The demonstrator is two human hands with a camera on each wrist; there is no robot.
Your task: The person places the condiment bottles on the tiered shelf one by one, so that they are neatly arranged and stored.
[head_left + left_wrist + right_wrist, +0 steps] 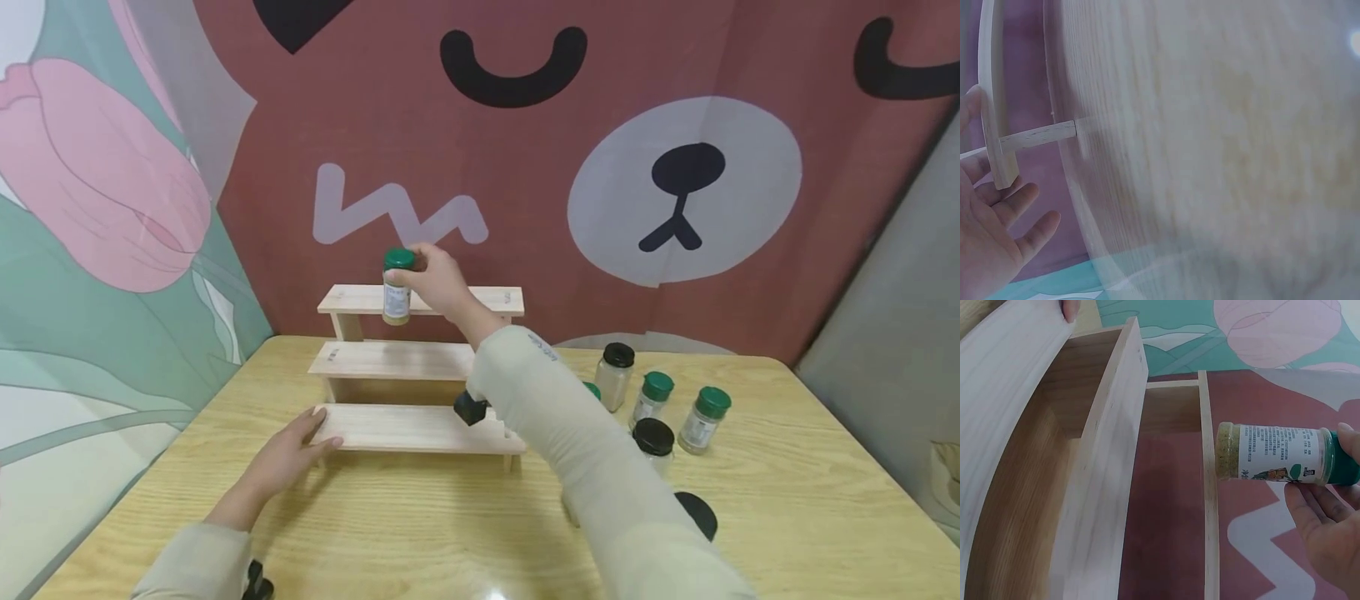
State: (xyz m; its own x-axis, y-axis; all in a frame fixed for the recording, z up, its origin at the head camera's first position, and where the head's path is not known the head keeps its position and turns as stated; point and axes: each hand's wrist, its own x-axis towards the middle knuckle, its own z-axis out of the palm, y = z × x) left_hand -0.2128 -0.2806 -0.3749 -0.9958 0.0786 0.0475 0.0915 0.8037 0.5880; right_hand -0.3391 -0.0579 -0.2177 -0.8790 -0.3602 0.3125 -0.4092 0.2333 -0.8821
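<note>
My right hand (pixel 444 283) grips a spice jar (pixel 397 302) by its green cap, with thumb and fingers round the cap. The jar is upright, holds a yellowish powder and carries a white printed label (pixel 1282 452). In the head view it overlaps the left part of the top shelf (pixel 465 299) of a three-tier wooden rack; the right wrist view shows a gap between jar and shelf. At the rack's lowest shelf (pixel 412 427), my left hand (pixel 281 458) holds the left end between thumb and fingers. The middle shelf (pixel 405 360) bears nothing visible.
To the right on the wooden table (pixel 787 500) stand several jars, among them a green-capped jar (pixel 698 429), another green-capped jar (pixel 650 398) and a black-lidded jar (pixel 615 379). My right sleeve (pixel 577 442) partly hides some. A printed cloth (pixel 525 167) hangs behind the table.
</note>
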